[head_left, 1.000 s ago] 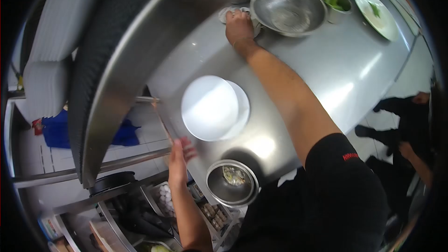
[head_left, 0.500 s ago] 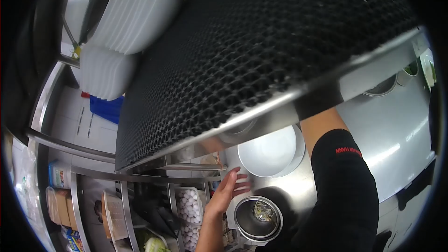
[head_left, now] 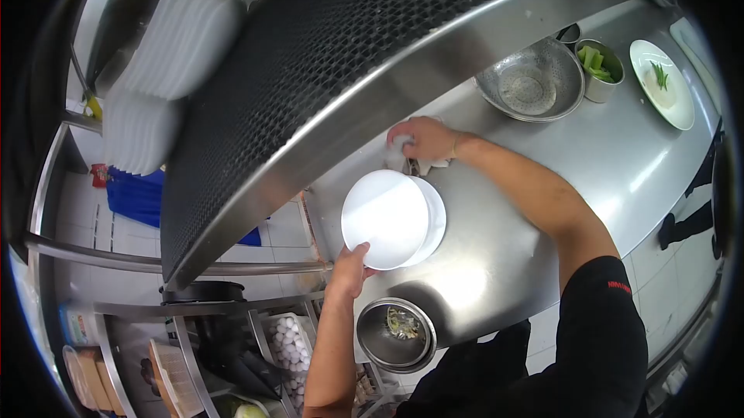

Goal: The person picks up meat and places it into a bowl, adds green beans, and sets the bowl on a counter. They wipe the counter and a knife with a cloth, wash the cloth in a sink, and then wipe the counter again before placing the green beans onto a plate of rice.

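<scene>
My left hand [head_left: 353, 269] grips the lower left rim of a white bowl [head_left: 385, 218], thumb over the edge. Under and to the right of it shows a second white dish [head_left: 436, 220] on the steel counter [head_left: 488, 263]. Further back, beneath the shelf edge, my right hand [head_left: 425, 141] has its fingers curled on something whitish and crumpled, perhaps a cloth [head_left: 399, 158]; what exactly it holds is too blurred to tell. Nearer to me stands a steel bowl [head_left: 397, 334] with small pale scraps inside.
A black mesh shelf [head_left: 310, 85] with a steel edge hangs overhead, stacked white dishes [head_left: 174, 38] at its left. Back right are a colander [head_left: 535, 81], a tin of green leaves [head_left: 599, 69] and a garnished plate [head_left: 661, 85]. Eggs [head_left: 290, 344] lie lower left.
The view has shifted, showing more counter. My left hand, open before, has taken hold of the white bowl's rim. My right hand, hidden behind the shelf earlier, now shows.
</scene>
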